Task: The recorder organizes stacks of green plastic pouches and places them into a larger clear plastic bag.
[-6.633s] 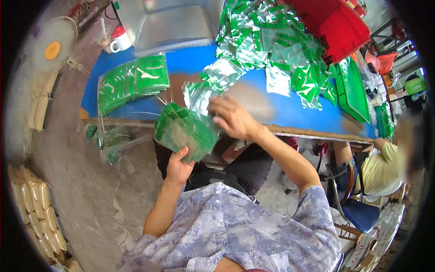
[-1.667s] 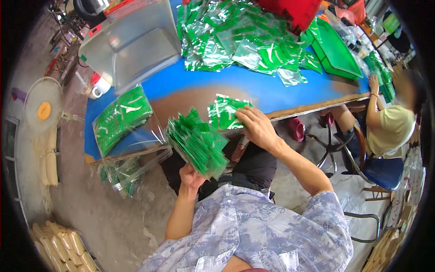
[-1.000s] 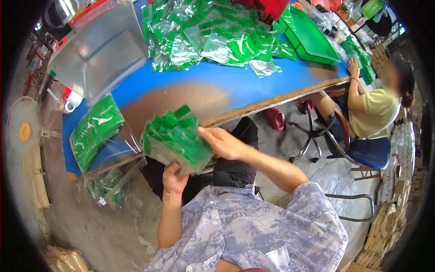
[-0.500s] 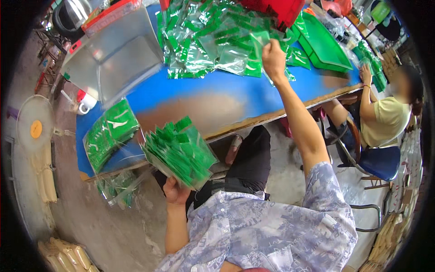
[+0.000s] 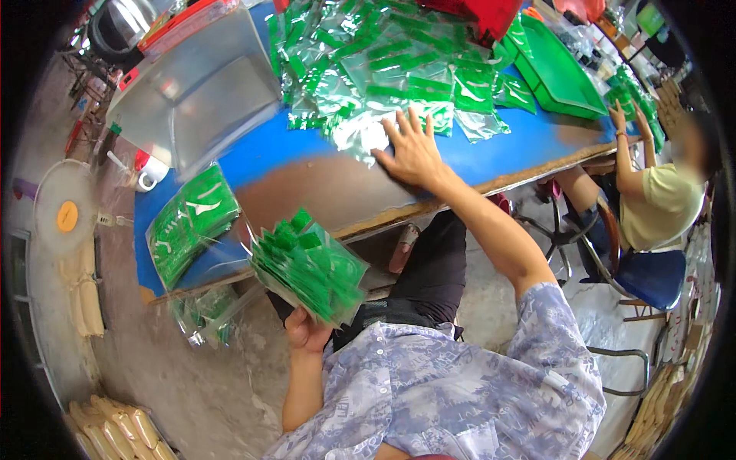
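My left hand is closed on the lower edge of a thick stack of green and clear plastic packets, held in front of my lap. At the near edge of a heap of loose green and clear packets, my right hand lies with fingers spread, its fingertips touching the packets. No packet shows in its grasp. A bagged bundle of green packets lies on the table's left end, and part of its clear plastic is near the stack.
The blue table has a worn brown edge. A clear plastic bin stands at left, beside a red and white mug. A green tray and a red container are at the back. A co-worker sits at right, hands on green packets.
My right hand has moved left and nearer, from pinching a packet in the heap to spreading its fingers at the heap's edge. My left hand still holds the stack.
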`<state>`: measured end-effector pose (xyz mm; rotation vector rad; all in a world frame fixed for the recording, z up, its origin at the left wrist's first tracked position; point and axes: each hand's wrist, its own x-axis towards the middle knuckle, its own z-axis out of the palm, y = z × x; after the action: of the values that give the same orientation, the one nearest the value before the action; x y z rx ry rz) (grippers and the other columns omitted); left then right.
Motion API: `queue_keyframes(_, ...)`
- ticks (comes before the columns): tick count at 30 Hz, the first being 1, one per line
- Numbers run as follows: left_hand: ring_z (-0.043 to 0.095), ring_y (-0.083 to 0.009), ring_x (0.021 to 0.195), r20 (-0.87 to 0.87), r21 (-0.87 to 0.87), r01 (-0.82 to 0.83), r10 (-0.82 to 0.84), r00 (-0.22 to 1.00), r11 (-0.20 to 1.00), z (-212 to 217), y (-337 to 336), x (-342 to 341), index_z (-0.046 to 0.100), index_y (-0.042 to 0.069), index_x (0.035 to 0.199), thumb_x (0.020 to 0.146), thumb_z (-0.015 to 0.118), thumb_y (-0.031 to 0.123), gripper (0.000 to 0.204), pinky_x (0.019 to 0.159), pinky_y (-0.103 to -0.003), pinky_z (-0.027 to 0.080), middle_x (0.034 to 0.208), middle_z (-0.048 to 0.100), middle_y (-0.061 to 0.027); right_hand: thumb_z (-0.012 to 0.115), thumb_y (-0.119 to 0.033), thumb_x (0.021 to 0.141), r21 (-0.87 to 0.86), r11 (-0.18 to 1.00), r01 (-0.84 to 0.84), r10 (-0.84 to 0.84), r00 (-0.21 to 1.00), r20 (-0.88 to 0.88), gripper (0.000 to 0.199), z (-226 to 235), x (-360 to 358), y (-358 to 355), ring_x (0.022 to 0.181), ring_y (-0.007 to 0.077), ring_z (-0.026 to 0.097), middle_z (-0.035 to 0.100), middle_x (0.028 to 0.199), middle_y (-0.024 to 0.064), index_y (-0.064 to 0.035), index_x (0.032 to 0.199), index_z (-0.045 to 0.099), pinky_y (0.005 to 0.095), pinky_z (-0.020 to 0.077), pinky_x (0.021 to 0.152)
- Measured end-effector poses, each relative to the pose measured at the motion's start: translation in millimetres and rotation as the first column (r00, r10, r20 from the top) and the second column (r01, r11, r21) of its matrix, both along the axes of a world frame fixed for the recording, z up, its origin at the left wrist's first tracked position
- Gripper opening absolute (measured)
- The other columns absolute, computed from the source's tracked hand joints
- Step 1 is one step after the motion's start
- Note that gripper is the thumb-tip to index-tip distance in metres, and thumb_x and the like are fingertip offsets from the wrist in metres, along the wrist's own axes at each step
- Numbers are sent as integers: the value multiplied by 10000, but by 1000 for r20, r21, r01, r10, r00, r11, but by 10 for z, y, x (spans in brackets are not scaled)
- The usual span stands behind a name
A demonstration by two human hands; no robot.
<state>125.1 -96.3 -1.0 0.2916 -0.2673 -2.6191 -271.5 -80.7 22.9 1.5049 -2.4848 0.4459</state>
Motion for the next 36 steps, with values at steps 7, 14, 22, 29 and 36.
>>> queue_keyframes(7, 511, -295, 1317, 133, 104, -168, 154, 979, 980, -87, -132, -231, 529, 41, 1373, 834, 711, 54, 569, 1162, -489, 352, 1375, 586, -106, 505, -336, 1005, -121, 893, -433, 449, 862, 236, 518, 282, 1124, 346, 1347, 435, 427, 467, 1432, 274, -22, 1415, 466, 556, 301, 1143)
queue_keyframes(14, 530, -304, 1296, 267, 12, -196, 186, 946, 981, -40, -164, -245, 534, 47, 1361, 849, 706, 97, 542, 1097, -490, 428, 1348, 603, -98, 445, -288, 1042, -279, 876, -394, 476, 610, 634, 503, 401, 1249, -66, 1239, 416, 534, 565, 1348, 227, -29, 1468, 380, 472, 402, 1065)
queue_keyframes(22, 586, -265, 1210, 342, -118, -143, 175, 923, 983, 95, -85, -253, 527, 64, 1354, 815, 704, 111, 569, 1035, -440, 475, 1292, 618, -82, 709, -481, 881, -451, 872, -191, 480, 152, 864, 1006, 384, 1416, 99, 1410, 367, 398, 341, 1527, 300, -48, 1579, 126, 461, 332, 1154)
queue_keyframes(29, 589, -211, 1101, 244, -878, 19, 414, 877, 478, 976, -800, -856, 502, 37, 1358, 754, 822, 151, 693, 938, -366, 495, 1219, 613, -85, 951, -199, 644, -510, 837, -199, 543, 415, 730, 1302, 1203, 1125, -5, 1391, 319, 395, 353, 1508, 291, -40, 1586, 65, 469, 321, 1161)
queue_keyframes(36, 550, -216, 1216, 242, -968, 171, 488, 839, 185, 527, -1295, -1111, 414, 0, 1381, 751, 828, 45, 755, 1017, -373, 469, 1312, 559, -140, 935, -240, 626, -547, 824, -148, 540, 498, 678, 1229, 251, 978, -270, 1365, 349, 446, 458, 1446, 233, -18, 1558, 165, 438, 348, 1150)
